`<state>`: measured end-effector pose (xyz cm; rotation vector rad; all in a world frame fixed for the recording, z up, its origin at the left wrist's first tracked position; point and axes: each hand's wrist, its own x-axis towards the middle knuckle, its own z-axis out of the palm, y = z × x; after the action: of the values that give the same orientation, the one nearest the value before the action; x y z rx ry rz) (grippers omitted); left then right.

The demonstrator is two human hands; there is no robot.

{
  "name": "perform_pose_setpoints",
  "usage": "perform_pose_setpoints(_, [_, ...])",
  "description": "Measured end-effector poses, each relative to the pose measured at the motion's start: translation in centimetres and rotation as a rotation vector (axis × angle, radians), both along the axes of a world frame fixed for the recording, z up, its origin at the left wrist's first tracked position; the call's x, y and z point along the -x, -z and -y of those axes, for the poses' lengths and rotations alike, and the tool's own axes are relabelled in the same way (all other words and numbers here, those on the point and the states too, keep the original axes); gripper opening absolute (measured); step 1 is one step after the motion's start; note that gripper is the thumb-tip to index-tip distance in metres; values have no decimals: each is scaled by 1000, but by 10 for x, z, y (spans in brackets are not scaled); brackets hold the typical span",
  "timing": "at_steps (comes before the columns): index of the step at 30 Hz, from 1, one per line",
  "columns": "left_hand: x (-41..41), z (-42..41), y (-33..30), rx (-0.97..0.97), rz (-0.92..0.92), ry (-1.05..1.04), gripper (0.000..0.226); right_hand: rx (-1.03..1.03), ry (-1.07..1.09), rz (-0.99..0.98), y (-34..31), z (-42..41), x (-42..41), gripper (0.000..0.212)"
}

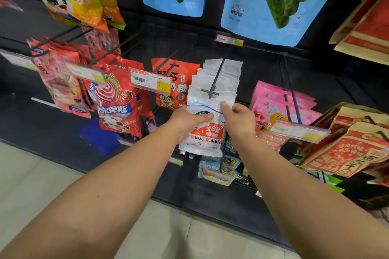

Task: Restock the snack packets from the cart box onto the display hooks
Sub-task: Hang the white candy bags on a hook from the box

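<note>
Head view: at the centre of the frame, a person's left hand (189,121) grips the front White Rabbit packet (207,128) from the side, thumb across its face, while the right hand (236,119) pinches its upper edge; the packet hangs at the front of a row of white packets on a dark display hook (212,82), with red snack bags (117,99) hanging at left

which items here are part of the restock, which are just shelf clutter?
In the job:
- white White Rabbit candy packet, held by both hands
- left hand, right hand
- dark metal display hook with white packets already on it

Just around:
- red lollipop bags
- blue seaweed-roll pouches
- pink candy bags
- yellow price tag
</note>
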<state>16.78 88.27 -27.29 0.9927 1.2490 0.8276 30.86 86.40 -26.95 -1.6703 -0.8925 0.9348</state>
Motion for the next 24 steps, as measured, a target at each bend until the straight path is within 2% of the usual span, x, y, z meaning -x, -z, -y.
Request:
perform_pose_setpoints(2, [3, -4, 1, -48, 38, -80, 32, 5, -3, 26, 2, -2, 1, 43])
perform_pose_setpoints(4, [7, -7, -2, -97, 117, -156, 30, 5, -14, 42, 4, -4, 0, 45])
perform_pose_setpoints(7, [7, -12, -8, -126, 187, -195, 15, -37, -46, -58, 2, -6, -1, 22])
perform_pose_setpoints(9, [3, -15, -9, -120, 208, -204, 4, -90, -72, -150, 0, -6, 1, 14])
perform_pose_setpoints(13, [-5, -23, -13, -67, 233, -228, 9, -92, -61, -143, -1, -12, 3, 10])
perform_pose_setpoints(19, [-9, -31, -21, -63, 148, -216, 25, 15, -26, -53, 1, -21, 2, 20])
perform_pose_setpoints(24, [-6, -19, -21, -79, 106, -184, 16, 106, -29, 14, -1, -24, -4, 33])
